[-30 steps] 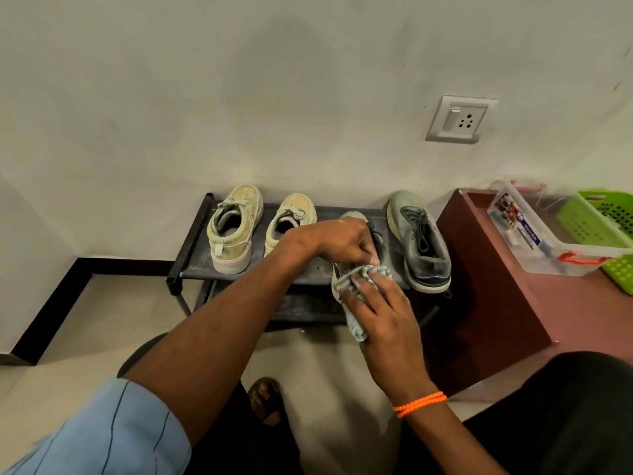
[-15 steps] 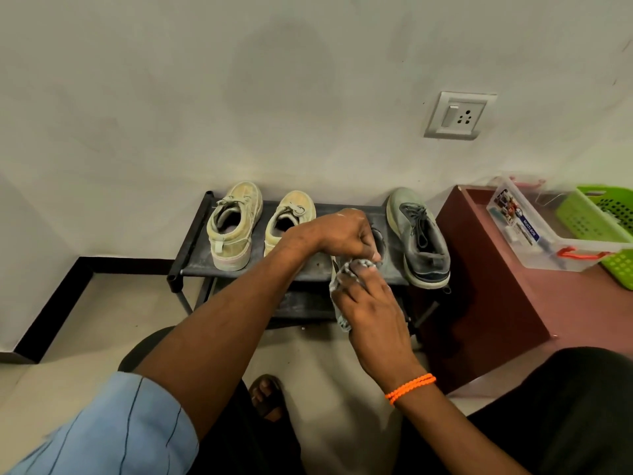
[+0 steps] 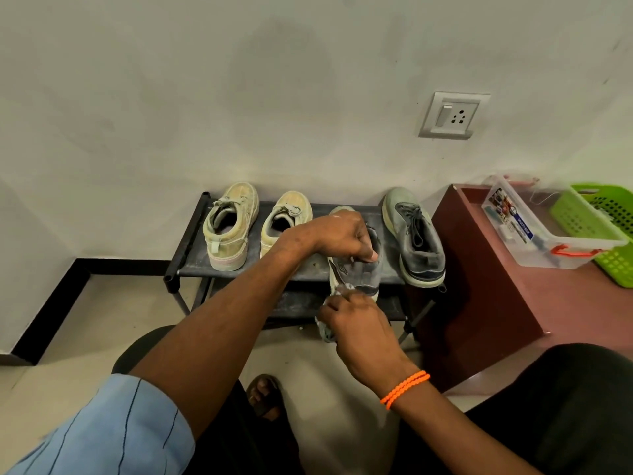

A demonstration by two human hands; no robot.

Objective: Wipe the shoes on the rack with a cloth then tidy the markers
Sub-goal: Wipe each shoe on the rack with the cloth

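A low black shoe rack (image 3: 191, 241) stands against the wall. Two beige sneakers (image 3: 230, 225) (image 3: 286, 217) sit on its left half. A grey sneaker (image 3: 416, 240) rests at its right end. My left hand (image 3: 342, 236) grips the collar of a second grey sneaker (image 3: 359, 272), whose heel hangs over the rack's front edge. My right hand (image 3: 356, 320) holds a bunched grey cloth (image 3: 327, 332) against that sneaker's heel. Most of the cloth is hidden under my fingers.
A dark red side table (image 3: 479, 286) stands right of the rack. On it sit a clear plastic box (image 3: 548, 234) with orange latches and a green basket (image 3: 596, 214). A wall socket (image 3: 452, 114) is above. My sandalled foot (image 3: 263, 394) is on the tiled floor.
My right hand has slid the cloth down from the sneaker's top to its heel and nearer to me. The left hand keeps its grip on the sneaker.
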